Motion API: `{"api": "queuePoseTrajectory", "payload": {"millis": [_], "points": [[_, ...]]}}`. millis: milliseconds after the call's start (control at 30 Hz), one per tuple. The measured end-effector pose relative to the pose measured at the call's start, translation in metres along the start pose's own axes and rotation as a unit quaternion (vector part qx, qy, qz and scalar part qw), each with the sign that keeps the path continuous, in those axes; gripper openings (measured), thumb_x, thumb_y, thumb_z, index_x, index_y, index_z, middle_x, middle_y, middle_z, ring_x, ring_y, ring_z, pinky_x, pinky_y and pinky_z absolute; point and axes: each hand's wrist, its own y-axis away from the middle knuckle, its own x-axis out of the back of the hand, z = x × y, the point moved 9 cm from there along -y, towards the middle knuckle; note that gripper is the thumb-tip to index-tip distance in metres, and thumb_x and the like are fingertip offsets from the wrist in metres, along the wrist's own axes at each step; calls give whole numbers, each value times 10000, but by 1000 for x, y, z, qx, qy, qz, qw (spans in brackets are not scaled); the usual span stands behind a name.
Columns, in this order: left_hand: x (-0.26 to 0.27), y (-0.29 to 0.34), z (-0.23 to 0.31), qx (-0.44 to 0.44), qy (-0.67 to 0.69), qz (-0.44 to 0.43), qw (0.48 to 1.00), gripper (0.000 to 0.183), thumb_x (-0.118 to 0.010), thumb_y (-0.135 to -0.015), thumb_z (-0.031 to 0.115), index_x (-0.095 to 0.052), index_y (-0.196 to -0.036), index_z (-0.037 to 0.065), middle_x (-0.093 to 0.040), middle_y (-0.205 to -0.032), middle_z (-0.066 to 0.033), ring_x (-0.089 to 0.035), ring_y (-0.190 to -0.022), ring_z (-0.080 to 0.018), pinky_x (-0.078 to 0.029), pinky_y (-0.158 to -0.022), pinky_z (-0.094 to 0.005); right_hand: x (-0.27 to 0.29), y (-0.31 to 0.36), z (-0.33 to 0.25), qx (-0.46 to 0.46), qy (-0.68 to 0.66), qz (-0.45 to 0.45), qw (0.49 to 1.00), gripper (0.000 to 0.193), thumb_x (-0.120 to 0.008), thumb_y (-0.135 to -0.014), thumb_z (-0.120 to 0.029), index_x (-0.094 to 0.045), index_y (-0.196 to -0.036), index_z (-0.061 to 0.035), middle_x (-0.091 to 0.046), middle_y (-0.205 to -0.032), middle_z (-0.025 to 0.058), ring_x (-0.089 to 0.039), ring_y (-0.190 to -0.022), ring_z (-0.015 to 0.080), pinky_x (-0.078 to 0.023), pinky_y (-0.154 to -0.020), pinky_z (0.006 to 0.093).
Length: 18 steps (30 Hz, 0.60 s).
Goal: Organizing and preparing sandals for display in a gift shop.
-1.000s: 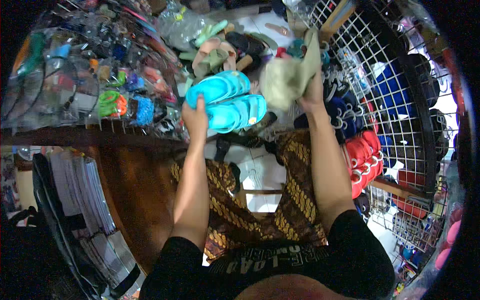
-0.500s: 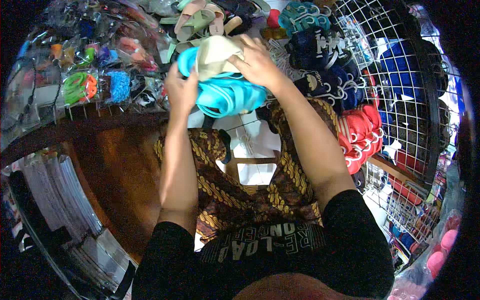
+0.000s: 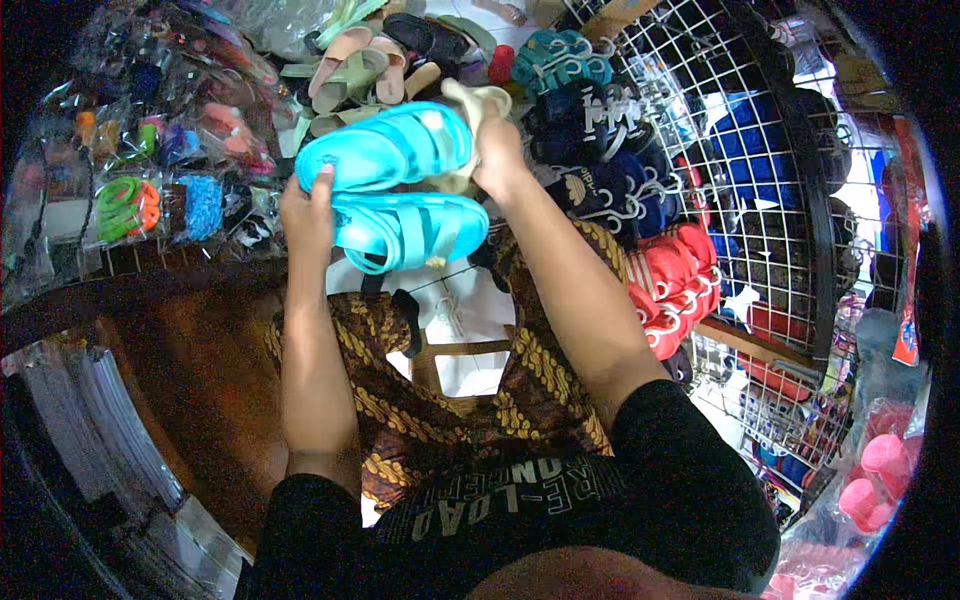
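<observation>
A pair of turquoise strapped sandals (image 3: 375, 145) is raised in front of me, one above the other in the picture. My left hand (image 3: 308, 208) grips them at their left ends, its thumb pressed on the upper one. At their right end my right hand (image 3: 498, 155) is closed round a cream sandal (image 3: 488, 98), part of which shows behind the turquoise pair. The right fingertips are mostly hidden by the cream sandal.
Beyond my hands lie pink and green sandals (image 3: 350, 75). Red slippers on white hooks (image 3: 675, 285) and dark blue slippers (image 3: 610, 185) sit to the right, beside a white wire grid (image 3: 760, 160). Bagged goods (image 3: 130, 210) fill the left; a brown wooden surface (image 3: 190, 390) lies below.
The cream sandal, earlier over the turquoise pair, has shifted to the right with my right hand. The turquoise sandals have spread out and now show more fully, with my left hand on their left ends.
</observation>
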Motion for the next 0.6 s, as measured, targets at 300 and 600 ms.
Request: {"api": "queuePoseTrajectory", "payload": {"millis": [300,600], "points": [[-17,0,-7,26,42,-12,999,346,-617,-906,272,-657,-1048,-40,-666,-987,-114,-597,-890,-180,-466,-809,-320,-30,17,-28,167,382,-43,908,526,-433,-1013,-444,-568,-1207,26,-640,-1140,160,-584,-1042,215,-439,-915,333],[25,-39,-62,174,302,78,934,398,-569,-910,297,-586,-1151,-20,-643,-1012,-99,-625,-940,-221,-515,-783,-369,17,-16,-42,48,246,-50,967,551,-454,-991,-478,-538,-1257,-3,-616,-1128,140,-641,-929,259,-536,-749,392]]}}
